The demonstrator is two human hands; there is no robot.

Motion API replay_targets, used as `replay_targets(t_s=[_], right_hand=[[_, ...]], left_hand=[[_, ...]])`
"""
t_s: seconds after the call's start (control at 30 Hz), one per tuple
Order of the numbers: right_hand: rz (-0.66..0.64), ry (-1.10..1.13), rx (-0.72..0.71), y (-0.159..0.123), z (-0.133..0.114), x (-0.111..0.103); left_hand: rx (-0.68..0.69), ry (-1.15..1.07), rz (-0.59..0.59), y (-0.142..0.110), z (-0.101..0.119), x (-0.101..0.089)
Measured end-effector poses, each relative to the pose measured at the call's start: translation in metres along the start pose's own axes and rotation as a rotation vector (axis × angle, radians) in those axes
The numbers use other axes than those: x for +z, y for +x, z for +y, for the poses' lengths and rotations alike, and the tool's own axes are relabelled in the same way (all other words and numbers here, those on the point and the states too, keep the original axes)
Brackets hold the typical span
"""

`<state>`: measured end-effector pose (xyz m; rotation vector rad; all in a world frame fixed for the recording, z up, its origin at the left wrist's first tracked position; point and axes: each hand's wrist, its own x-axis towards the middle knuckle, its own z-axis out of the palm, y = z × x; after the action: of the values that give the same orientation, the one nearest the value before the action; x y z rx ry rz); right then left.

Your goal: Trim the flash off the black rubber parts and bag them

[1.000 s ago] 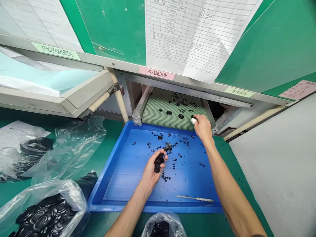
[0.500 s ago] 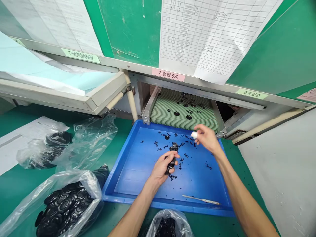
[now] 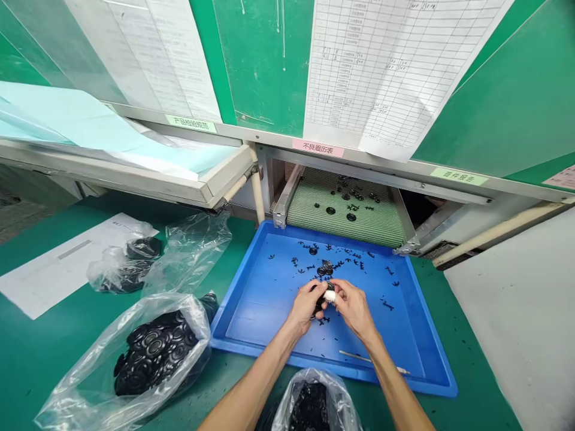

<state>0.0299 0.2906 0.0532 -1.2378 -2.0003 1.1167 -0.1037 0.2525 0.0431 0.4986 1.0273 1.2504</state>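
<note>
Over the blue tray my two hands meet. My left hand is closed around several black round rubber parts. My right hand has its thumb and fingers closed at the upper edge of these parts, and a white wrap covers one fingertip. The fingers partly hide what is gripped. Just beyond the hands, a few black discs lie among small black branched scraps on the tray floor.
A green conveyor belt carrying black parts ends at the tray's far side. A thin pale tool lies near the tray's front, partly behind my right forearm. Open plastic bags of black parts stand left and in front.
My right hand has come down and left from the tray's far right to the parts in my left hand. The view has shifted, moving the scene rightward.
</note>
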Motion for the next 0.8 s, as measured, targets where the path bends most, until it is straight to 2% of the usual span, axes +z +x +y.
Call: replay_targets(t_s=[0.07, 0.17, 0.23, 0.37, 0.5, 0.57, 0.7, 0.8], right_hand=[[0.027, 0.062, 0.042, -0.001, 0.001, 0.002], [0.043, 0.058, -0.006, -0.001, -0.002, 0.003], [0.065, -0.007, -0.044, -0.001, -0.005, 0.005], [0.074, -0.168, -0.019, 0.005, -0.005, 0.011], [-0.078, -0.340, 0.046, 0.033, 0.011, 0.007], [-0.060, -0.407, 0.072, 0.054, 0.020, 0.004], [-0.023, -0.468, 0.082, 0.087, 0.031, 0.002], [-0.047, -0.463, 0.080, 0.094, 0.036, 0.006]], left_hand=[[0.006, 0.035, -0.040, -0.002, 0.000, 0.000], [-0.026, 0.058, -0.076, -0.004, -0.001, 0.001], [-0.052, 0.042, -0.077, -0.005, -0.002, 0.002], [-0.038, 0.029, -0.049, -0.004, -0.005, 0.002], [0.019, 0.001, 0.088, -0.001, -0.003, -0.002], [0.066, -0.054, 0.124, 0.000, 0.001, -0.004], [0.093, -0.202, 0.079, 0.003, 0.011, -0.006], [0.084, -0.352, 0.066, 0.005, 0.016, -0.007]])
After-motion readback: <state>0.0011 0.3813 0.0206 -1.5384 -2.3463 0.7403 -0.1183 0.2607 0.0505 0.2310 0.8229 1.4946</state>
